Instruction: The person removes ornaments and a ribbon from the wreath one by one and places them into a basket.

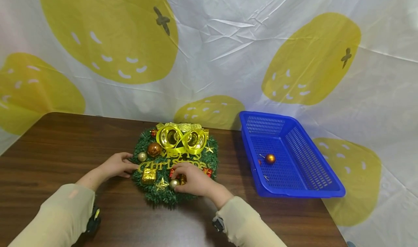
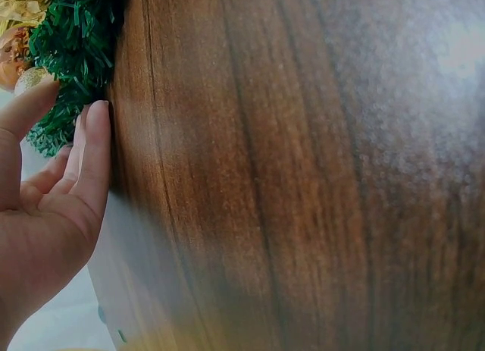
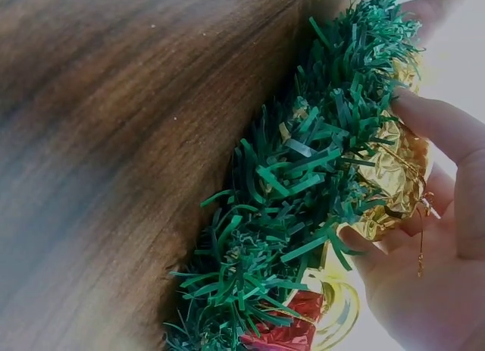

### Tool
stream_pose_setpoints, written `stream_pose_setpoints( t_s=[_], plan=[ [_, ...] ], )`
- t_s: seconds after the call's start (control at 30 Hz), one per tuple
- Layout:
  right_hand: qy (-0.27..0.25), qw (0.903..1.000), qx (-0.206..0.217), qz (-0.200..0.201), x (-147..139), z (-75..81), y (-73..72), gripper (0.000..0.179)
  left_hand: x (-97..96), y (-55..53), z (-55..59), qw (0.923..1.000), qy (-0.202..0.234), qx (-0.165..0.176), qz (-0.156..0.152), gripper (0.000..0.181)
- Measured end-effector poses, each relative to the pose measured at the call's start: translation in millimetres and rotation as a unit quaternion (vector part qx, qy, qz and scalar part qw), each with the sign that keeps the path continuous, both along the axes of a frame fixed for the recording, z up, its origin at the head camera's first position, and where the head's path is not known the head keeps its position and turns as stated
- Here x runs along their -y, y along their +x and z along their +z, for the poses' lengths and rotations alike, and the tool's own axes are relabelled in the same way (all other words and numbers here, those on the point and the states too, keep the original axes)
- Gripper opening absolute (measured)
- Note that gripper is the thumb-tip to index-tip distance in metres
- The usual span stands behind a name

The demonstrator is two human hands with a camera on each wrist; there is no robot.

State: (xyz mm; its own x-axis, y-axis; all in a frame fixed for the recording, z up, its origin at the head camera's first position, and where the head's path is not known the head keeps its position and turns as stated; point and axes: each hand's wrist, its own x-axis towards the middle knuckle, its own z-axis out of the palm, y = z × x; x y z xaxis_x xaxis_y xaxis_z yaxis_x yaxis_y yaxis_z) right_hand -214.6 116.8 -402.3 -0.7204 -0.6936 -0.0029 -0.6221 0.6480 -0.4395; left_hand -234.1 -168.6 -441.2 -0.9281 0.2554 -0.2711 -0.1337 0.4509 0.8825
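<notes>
A green tinsel Christmas wreath (image 1: pixel 152 195) lies on the table, with gold bells (image 1: pixel 195 140) under a yellow ribbon and gold "Merry Christmas" lettering (image 1: pixel 156 165). At its left edge, my left hand (image 1: pixel 119 165) touches the tinsel with fingers nearly straight; the left wrist view shows the thumb apart from them, beside a pale gold bauble (image 2: pixel 32 79). Over the lower part, my right hand (image 1: pixel 195 180) curls its thumb and fingers round a shiny gold foil ornament (image 3: pixel 394 177) with a thin string. Beside the right thumb sits a small gold bauble (image 1: pixel 174 184). Part of the ornament is hidden by the fingers.
To the right stands a blue plastic basket (image 1: pixel 298 193) with an orange bauble (image 1: pixel 270 159) and small bits inside. Behind the dark wooden table (image 1: pixel 81 138) hangs a pale cloth (image 1: pixel 222 40) with yellow fruit prints.
</notes>
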Motion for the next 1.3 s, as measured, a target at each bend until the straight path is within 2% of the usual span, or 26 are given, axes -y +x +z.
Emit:
stream_pose_setpoints(
  t_s=[0.27, 0.67, 1.03, 1.3],
  plan=[
    [-0.033, 0.9993, -0.001, 0.020, 1.9, 4.0, 0.2, 0.017, -1.0, 1.7, 2.4, 1.0000, -0.001, -0.002, 0.001, 0.074],
    [-0.053, 0.9982, 0.018, 0.019, 1.9, 6.6, 0.2, 0.018, -0.8, 0.7, 0.7, 1.0000, -0.003, -0.002, 0.000, 0.074],
    [-0.045, 0.9982, 0.039, -0.004, 2.9, 16.1, 1.5, 0.022, -0.2, 0.1, -0.7, 1.0000, -0.003, -0.001, 0.000, 0.074],
    [-0.049, 0.9980, 0.041, -0.002, 1.9, 20.6, 0.6, 0.024, 0.0, -1.1, -1.2, 1.0000, -0.005, -0.001, 0.001, 0.074]
  ],
)
